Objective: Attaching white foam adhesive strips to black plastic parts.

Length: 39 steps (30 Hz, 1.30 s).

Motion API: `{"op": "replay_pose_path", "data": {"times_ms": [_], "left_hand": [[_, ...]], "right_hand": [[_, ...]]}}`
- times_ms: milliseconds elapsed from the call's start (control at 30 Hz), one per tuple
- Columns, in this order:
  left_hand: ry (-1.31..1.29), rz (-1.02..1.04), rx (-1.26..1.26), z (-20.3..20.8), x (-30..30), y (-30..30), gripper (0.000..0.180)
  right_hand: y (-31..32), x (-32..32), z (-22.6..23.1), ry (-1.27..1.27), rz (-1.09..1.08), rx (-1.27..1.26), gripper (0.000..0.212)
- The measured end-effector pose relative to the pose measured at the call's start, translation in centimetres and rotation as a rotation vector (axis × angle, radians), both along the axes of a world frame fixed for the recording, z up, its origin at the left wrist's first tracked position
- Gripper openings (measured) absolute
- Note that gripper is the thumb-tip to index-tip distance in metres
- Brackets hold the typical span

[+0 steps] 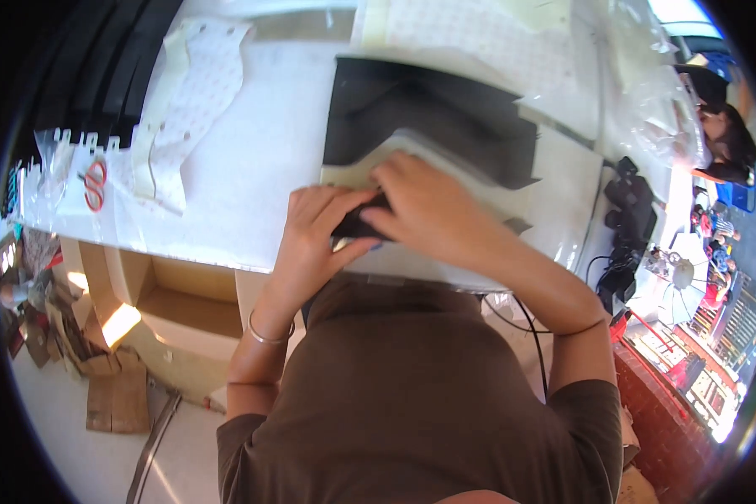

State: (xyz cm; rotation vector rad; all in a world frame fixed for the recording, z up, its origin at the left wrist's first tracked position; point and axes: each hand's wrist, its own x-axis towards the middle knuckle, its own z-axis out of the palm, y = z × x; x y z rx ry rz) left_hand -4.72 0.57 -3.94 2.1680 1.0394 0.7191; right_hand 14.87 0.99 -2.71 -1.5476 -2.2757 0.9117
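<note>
At the near edge of the white table [252, 160], my two hands meet over a small dark piece [361, 223], whose exact kind I cannot make out. My left hand [319, 223] grips it from the left, thumb and fingers closed round it. From the right, my right hand [428, 206] bends its fingers over the same piece, hiding much of it. Just beyond them lies a black flat sheet [420, 113] with an angled near edge. Pale sheet material shows between that edge and my fingers.
Patterned pale sheets [202, 92] lie to the left, beside red-handled scissors [96, 186] on clear plastic. Clear plastic wrap [659, 109] and a black device with cables [628, 210] occupy the right side. An open cardboard box [189, 294] sits below the table's left edge.
</note>
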Motion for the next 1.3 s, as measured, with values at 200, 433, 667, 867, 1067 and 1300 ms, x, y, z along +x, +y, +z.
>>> {"op": "replay_pose_path", "data": {"times_ms": [200, 433, 667, 867, 1067, 1300], "left_hand": [[0.065, -0.161, -0.046, 0.8, -1.0, 0.6, 0.065], [0.052, -0.244, 0.005, 3.5, -3.6, 0.5, 0.048], [-0.106, 0.190, 0.116, 3.2, 0.1, 12.2, 0.014], [-0.215, 0.438, -0.243, -5.0, 2.6, 26.9, 0.026], [-0.055, 0.349, -0.742, -3.8, 8.0, 33.1, 0.034], [-0.124, 0.369, -0.179, -2.5, 2.2, 33.2, 0.033]], "right_hand": [[2.5, 3.2, 5.1, 0.215, 0.150, -0.062, 0.033], [11.5, 9.5, 3.3, 0.186, -0.356, 0.194, 0.013], [23.0, 7.1, -4.4, -0.198, -0.335, 0.749, 0.020], [27.3, 12.6, -5.3, -0.449, -0.912, 0.726, 0.056], [23.5, 27.6, -7.7, -0.457, -1.243, 0.135, 0.064], [24.0, 30.9, -4.5, -0.057, -0.872, 0.319, 0.044]]}}
